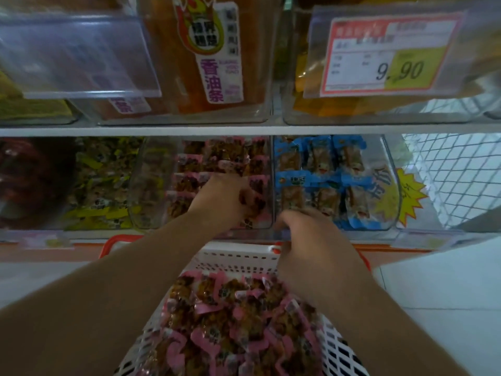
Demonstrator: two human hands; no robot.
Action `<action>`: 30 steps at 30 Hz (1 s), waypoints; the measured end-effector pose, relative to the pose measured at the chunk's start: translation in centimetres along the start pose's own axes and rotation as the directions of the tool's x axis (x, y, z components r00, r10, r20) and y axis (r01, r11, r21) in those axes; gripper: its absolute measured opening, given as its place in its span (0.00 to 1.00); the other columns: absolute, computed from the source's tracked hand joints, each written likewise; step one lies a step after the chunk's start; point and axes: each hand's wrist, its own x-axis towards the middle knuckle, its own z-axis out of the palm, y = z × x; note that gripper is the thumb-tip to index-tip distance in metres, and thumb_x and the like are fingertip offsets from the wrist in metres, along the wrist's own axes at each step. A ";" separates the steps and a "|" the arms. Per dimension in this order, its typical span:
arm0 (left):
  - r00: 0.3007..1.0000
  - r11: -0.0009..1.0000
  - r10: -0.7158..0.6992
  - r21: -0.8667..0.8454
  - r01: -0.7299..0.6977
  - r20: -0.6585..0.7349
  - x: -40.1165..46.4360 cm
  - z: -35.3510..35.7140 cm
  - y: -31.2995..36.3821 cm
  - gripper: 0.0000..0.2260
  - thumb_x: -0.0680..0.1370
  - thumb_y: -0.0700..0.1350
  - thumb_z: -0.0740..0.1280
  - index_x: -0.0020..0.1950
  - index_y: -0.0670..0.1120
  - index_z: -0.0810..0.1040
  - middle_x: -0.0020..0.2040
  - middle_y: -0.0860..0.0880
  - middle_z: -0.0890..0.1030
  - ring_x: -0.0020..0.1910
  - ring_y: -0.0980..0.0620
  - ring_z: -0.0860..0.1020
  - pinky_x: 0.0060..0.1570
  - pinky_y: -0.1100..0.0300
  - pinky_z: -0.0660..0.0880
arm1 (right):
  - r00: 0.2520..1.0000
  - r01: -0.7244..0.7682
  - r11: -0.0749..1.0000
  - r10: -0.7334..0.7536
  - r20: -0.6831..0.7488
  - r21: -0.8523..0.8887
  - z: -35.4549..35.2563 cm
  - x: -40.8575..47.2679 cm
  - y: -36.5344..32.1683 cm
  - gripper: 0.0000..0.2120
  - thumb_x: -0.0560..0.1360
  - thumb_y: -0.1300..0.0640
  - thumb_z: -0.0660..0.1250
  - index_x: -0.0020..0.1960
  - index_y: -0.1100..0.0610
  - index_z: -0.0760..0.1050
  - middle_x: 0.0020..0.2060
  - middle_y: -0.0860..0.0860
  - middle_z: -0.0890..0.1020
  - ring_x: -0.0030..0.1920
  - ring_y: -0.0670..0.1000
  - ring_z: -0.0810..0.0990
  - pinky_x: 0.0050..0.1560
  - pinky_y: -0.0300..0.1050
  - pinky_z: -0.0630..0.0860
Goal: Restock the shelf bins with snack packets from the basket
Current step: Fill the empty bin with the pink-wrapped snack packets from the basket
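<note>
Left arm: bare, stretched forward and up.
Left hand point(219, 198): ahead of the right, fingers curled, pinching something small and blurred.
Right arm: bare, angled inward.
Right hand point(311, 234): lower, nearer, knuckles up, fingers curled under.

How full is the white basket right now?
Well stocked: pink snack packets heap across the white basket nearly to its rim. Its depth underneath is hidden.

Quick count: two hands, the left hand point(217, 198) and the right hand point(306, 234). One white basket point(238, 257), pink packets point(235, 327) inside too heaped to count. Lower shelf: one bin of pink packs point(151, 185), one bin of blue packs point(390, 169) to its right. One price tag point(390, 52) up top right, one yellow starburst sticker point(406, 196).
</note>
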 end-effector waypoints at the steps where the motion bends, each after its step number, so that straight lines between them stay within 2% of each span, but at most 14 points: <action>1: 1.000 0.999 0.007 0.042 -0.007 0.003 0.4 0.1 0.0 0.06 0.74 0.51 0.77 0.41 0.57 0.81 0.46 0.57 0.82 0.47 0.55 0.82 0.43 0.61 0.78 | 1.000 0.006 1.000 -0.006 -0.002 0.008 -0.1 0.1 0.1 0.12 0.79 0.60 0.67 0.58 0.46 0.74 0.52 0.43 0.72 0.52 0.48 0.75 0.55 0.49 0.81; 3: 1.000 0.997 0.001 0.079 -0.001 0.005 1.1 0.1 0.1 0.08 0.74 0.51 0.77 0.40 0.57 0.79 0.44 0.57 0.81 0.42 0.57 0.79 0.34 0.66 0.70 | 1.000 0.012 1.000 -0.012 0.001 0.020 -0.2 0.2 0.3 0.11 0.79 0.60 0.67 0.58 0.48 0.75 0.53 0.45 0.72 0.53 0.50 0.76 0.56 0.51 0.81; 5: 1.000 0.995 -0.027 0.101 0.026 0.009 1.6 0.2 0.2 0.10 0.73 0.52 0.78 0.39 0.54 0.78 0.42 0.55 0.80 0.40 0.57 0.77 0.33 0.64 0.67 | 1.000 0.020 1.000 -0.020 0.003 0.020 -0.1 0.1 0.3 0.09 0.80 0.58 0.67 0.58 0.48 0.75 0.54 0.46 0.72 0.54 0.50 0.77 0.57 0.51 0.81; 8: 0.994 0.989 -0.111 0.097 0.110 0.014 1.9 0.8 -0.1 0.11 0.72 0.52 0.79 0.39 0.51 0.78 0.41 0.54 0.79 0.41 0.56 0.78 0.32 0.64 0.68 | 1.000 0.029 0.999 -0.029 -0.001 0.014 0.2 0.0 0.3 0.06 0.80 0.56 0.67 0.56 0.48 0.74 0.53 0.46 0.70 0.52 0.49 0.75 0.54 0.48 0.81; 12: 0.991 0.958 -0.131 0.257 0.126 0.003 1.9 1.8 -0.4 0.08 0.77 0.50 0.73 0.41 0.50 0.78 0.41 0.52 0.81 0.38 0.55 0.79 0.33 0.64 0.73 | 1.000 0.027 1.000 -0.027 -0.004 0.005 0.3 -0.1 0.2 0.04 0.80 0.55 0.67 0.53 0.48 0.73 0.54 0.46 0.70 0.50 0.49 0.76 0.52 0.49 0.81; 15: 0.991 0.939 -0.136 0.320 0.123 0.018 1.8 1.8 -0.1 0.09 0.78 0.53 0.72 0.44 0.48 0.82 0.42 0.50 0.83 0.41 0.53 0.82 0.44 0.57 0.82 | 1.000 0.023 0.999 -0.023 -0.003 -0.022 0.6 -0.1 0.0 0.05 0.79 0.55 0.66 0.54 0.48 0.73 0.56 0.47 0.70 0.50 0.50 0.76 0.53 0.51 0.82; 18: 0.987 0.944 -0.138 0.313 0.105 0.085 1.5 1.0 0.0 0.10 0.79 0.52 0.71 0.47 0.47 0.85 0.47 0.50 0.85 0.45 0.51 0.83 0.50 0.54 0.83 | 1.000 0.021 0.998 -0.021 -0.001 -0.056 0.8 0.0 -0.1 0.07 0.79 0.54 0.68 0.56 0.49 0.74 0.58 0.48 0.69 0.51 0.50 0.77 0.53 0.51 0.82; 21: 0.985 0.962 -0.122 0.257 0.088 0.121 0.4 -0.2 -0.2 0.09 0.79 0.47 0.68 0.50 0.47 0.87 0.49 0.48 0.86 0.46 0.50 0.84 0.49 0.53 0.84 | 1.000 0.016 0.998 -0.016 -0.003 -0.056 0.8 0.1 0.0 0.08 0.79 0.57 0.68 0.57 0.50 0.75 0.58 0.48 0.70 0.53 0.51 0.77 0.55 0.51 0.81; 24: 0.988 0.990 -0.125 0.072 0.118 0.091 -2.3 -2.3 -0.4 0.08 0.80 0.45 0.67 0.52 0.52 0.86 0.49 0.52 0.85 0.44 0.54 0.82 0.44 0.59 0.82 | 0.999 0.009 0.999 -0.011 -0.045 -0.045 0.5 0.0 0.0 0.09 0.79 0.59 0.68 0.57 0.50 0.77 0.54 0.47 0.74 0.52 0.50 0.77 0.54 0.50 0.81; 27: 0.993 0.986 -0.121 -0.117 0.121 0.006 -7.3 -5.2 -1.2 0.06 0.82 0.49 0.68 0.53 0.60 0.83 0.50 0.61 0.83 0.46 0.62 0.80 0.40 0.70 0.74 | 0.989 0.043 0.998 -0.050 -0.138 -0.055 0.2 -0.6 -0.8 0.07 0.78 0.60 0.67 0.54 0.51 0.78 0.49 0.48 0.78 0.47 0.50 0.79 0.48 0.51 0.82; 30: 0.975 0.969 -0.192 -0.180 0.170 -0.115 -13.5 -7.4 -3.1 0.06 0.81 0.49 0.68 0.52 0.61 0.82 0.47 0.64 0.82 0.45 0.65 0.79 0.38 0.73 0.69 | 0.985 0.117 0.992 -0.122 -0.125 -0.047 1.0 -1.6 -2.2 0.07 0.78 0.62 0.66 0.50 0.51 0.77 0.46 0.47 0.79 0.44 0.49 0.79 0.40 0.47 0.80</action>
